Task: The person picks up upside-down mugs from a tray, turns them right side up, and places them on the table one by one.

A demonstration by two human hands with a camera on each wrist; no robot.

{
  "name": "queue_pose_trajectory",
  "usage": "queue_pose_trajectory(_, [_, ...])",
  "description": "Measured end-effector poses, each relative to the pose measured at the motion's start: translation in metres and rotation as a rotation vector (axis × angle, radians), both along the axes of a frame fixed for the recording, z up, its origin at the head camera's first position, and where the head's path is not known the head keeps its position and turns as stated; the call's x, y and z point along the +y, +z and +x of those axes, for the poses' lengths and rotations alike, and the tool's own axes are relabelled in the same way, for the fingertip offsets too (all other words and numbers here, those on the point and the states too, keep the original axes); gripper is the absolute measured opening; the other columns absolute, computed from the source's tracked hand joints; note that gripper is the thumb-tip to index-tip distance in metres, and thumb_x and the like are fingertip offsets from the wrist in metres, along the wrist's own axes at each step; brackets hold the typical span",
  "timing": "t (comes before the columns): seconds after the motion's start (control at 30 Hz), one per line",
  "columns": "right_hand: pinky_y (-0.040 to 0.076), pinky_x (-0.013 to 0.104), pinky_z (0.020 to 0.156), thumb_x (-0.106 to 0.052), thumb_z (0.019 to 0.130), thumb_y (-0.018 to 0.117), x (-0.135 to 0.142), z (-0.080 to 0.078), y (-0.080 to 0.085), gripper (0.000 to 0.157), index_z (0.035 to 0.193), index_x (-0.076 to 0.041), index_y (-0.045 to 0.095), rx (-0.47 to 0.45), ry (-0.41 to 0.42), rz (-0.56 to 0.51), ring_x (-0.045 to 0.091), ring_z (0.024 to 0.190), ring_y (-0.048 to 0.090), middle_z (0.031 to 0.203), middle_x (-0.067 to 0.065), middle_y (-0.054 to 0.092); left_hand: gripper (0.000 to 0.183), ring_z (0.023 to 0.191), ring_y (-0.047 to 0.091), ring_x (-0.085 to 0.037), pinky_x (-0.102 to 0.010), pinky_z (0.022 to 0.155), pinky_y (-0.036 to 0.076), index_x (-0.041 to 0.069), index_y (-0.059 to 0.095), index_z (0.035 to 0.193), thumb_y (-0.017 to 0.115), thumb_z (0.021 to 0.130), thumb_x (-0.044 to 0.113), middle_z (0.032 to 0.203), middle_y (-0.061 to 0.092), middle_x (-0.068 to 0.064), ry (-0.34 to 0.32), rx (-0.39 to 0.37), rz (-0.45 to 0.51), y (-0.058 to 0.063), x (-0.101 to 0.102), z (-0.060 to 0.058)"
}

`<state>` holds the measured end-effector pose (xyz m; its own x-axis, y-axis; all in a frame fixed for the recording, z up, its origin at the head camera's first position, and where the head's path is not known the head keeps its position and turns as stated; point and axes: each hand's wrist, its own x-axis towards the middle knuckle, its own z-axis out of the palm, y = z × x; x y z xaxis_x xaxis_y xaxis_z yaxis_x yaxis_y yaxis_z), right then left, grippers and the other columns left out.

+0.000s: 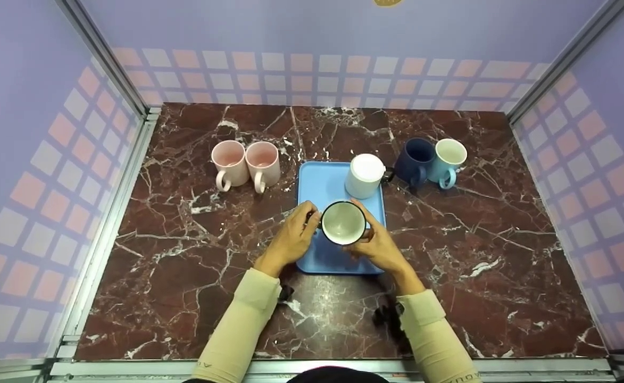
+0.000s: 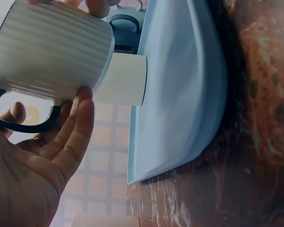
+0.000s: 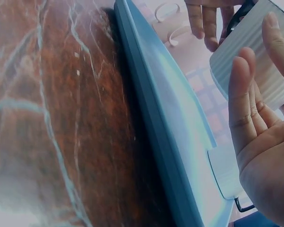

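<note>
A white ribbed mug with a black rim and black handle (image 1: 343,223) is held opening up over the blue tray (image 1: 317,260). My left hand (image 1: 294,234) grips it at the handle, which points left. My right hand (image 1: 375,244) holds its body from the right, thumb on one side and fingers on the other. In the left wrist view, the held mug (image 2: 52,52) is raised above the tray's surface. Another white mug (image 1: 365,178) stands upside down on the tray's far right part, its black handle pointing right.
Left of the tray, two pink mugs (image 1: 230,162) (image 1: 263,164) stand side by side, handles toward me. To the right are a dark blue mug (image 1: 413,159) and a light blue mug (image 1: 446,165). Walls enclose the marbled table (image 1: 184,298) at the back and sides.
</note>
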<state>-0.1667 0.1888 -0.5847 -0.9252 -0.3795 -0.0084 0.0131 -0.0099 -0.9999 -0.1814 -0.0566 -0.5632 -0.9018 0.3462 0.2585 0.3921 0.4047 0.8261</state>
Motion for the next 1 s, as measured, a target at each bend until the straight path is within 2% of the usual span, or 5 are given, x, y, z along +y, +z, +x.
queue_pose_trajectory(0.17, [0.059, 0.037, 0.052, 0.009, 0.078, 0.081, -0.0026, 0.0011, 0.0015, 0.108, 0.164, -0.026, 0.027, -0.018, 0.003, -0.006, 0.028, 0.058, 0.068, 0.083, 0.018, 0.076, 0.025, 0.073, 0.066, -0.026, -0.029, 0.067, 0.057, 0.006, 0.051, 0.098, 0.044, 0.112, 0.025, 0.097, 0.053, -0.010, 0.015, -0.024, 0.065, -0.0003, 0.0022, 0.0016])
queue_pose_trajectory(0.27, [0.060, 0.037, 0.052, 0.007, 0.080, 0.081, -0.0032, 0.0030, 0.0020, 0.104, 0.164, -0.018, 0.027, -0.020, 0.014, -0.016, 0.023, 0.058, 0.069, 0.082, 0.017, 0.075, 0.023, 0.071, 0.061, -0.017, -0.027, 0.064, 0.056, 0.006, 0.052, 0.099, 0.044, 0.112, 0.024, 0.099, 0.053, -0.010, 0.028, 0.002, 0.088, -0.0007, 0.0042, 0.0024])
queue_pose_trajectory(0.47, [0.059, 0.032, 0.050, 0.006, 0.083, 0.080, -0.0027, 0.0036, 0.0041, 0.097, 0.163, -0.011, 0.028, -0.038, 0.020, -0.007, 0.017, 0.055, 0.068, 0.075, 0.007, 0.075, 0.021, 0.086, 0.056, -0.019, -0.029, 0.081, 0.050, 0.006, 0.055, 0.098, 0.045, 0.111, 0.019, 0.097, 0.055, -0.009, 0.050, 0.046, 0.098, -0.0002, 0.0063, 0.0024])
queue_pose_trajectory(0.73, [0.055, 0.028, 0.046, 0.003, 0.090, 0.075, 0.0000, 0.0044, 0.0075, 0.081, 0.158, -0.003, 0.031, -0.076, 0.057, 0.003, 0.012, 0.048, 0.063, 0.066, 0.003, 0.071, 0.028, 0.076, 0.064, -0.041, -0.047, 0.067, 0.061, 0.003, 0.051, 0.094, 0.043, 0.112, 0.022, 0.086, 0.059, -0.027, -0.006, -0.135, 0.229, 0.0016, 0.0061, 0.0004])
queue_pose_trajectory(1.0, [0.054, 0.027, 0.045, -0.012, 0.093, 0.078, 0.0020, 0.0058, 0.0093, 0.078, 0.156, -0.003, 0.033, -0.126, 0.089, 0.044, 0.012, 0.048, 0.063, 0.065, 0.001, 0.071, 0.032, 0.070, 0.054, -0.015, -0.026, 0.065, 0.045, 0.007, 0.053, 0.086, 0.045, 0.111, 0.025, 0.074, 0.051, -0.002, 0.027, -0.116, 0.134, 0.0020, 0.0016, -0.0014])
